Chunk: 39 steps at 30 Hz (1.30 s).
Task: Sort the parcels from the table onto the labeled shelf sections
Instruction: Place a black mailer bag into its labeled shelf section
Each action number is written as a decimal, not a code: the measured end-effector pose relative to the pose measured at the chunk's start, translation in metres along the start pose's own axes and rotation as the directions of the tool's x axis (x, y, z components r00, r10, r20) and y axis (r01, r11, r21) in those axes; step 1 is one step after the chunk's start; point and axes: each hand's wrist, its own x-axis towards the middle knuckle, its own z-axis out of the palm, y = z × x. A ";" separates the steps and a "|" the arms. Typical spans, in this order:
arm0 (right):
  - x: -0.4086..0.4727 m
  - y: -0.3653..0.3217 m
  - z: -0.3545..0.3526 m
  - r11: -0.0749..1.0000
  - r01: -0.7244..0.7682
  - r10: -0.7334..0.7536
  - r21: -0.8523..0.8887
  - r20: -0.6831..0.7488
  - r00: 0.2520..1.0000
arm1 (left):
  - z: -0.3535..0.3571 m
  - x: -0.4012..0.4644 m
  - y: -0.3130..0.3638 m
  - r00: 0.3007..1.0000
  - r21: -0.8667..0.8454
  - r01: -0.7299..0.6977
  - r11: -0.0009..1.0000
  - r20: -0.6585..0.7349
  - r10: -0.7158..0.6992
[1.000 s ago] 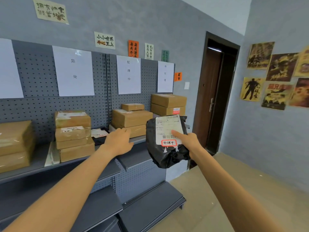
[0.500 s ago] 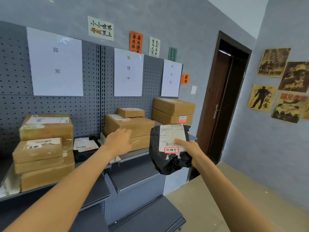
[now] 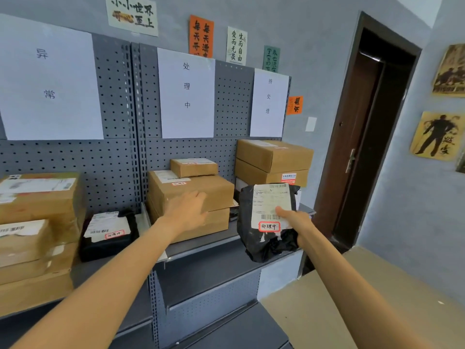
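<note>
With the right hand (image 3: 293,222) gripping the black parcel (image 3: 266,222) and the left hand (image 3: 187,210) spread loosely, the soft bag could slip off the crowded shelf (image 3: 216,241).

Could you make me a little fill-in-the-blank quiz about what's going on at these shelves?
1. The right hand holds a ____ plastic mailer bag.
2. Its red-framed sticker matches the ____ of the three white paper signs.
3. The left hand reaches toward a stack of brown ____ boxes.

Missing words: black; middle; cardboard
</note>
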 end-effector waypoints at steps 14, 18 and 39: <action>0.200 -0.016 0.026 0.974 0.151 -0.110 -0.166 0.237 0.965 | 0.055 0.135 0.018 0.975 0.085 0.223 0.971 -0.029 -0.221; 0.229 -0.011 0.043 0.949 0.208 -0.133 -0.239 0.298 0.945 | 0.064 0.151 0.015 0.962 0.079 0.272 0.959 -0.005 -0.273; 0.320 0.015 0.117 0.931 0.079 0.051 -0.356 0.343 0.938 | 0.100 0.176 -0.010 0.966 0.080 0.251 0.965 0.044 -0.255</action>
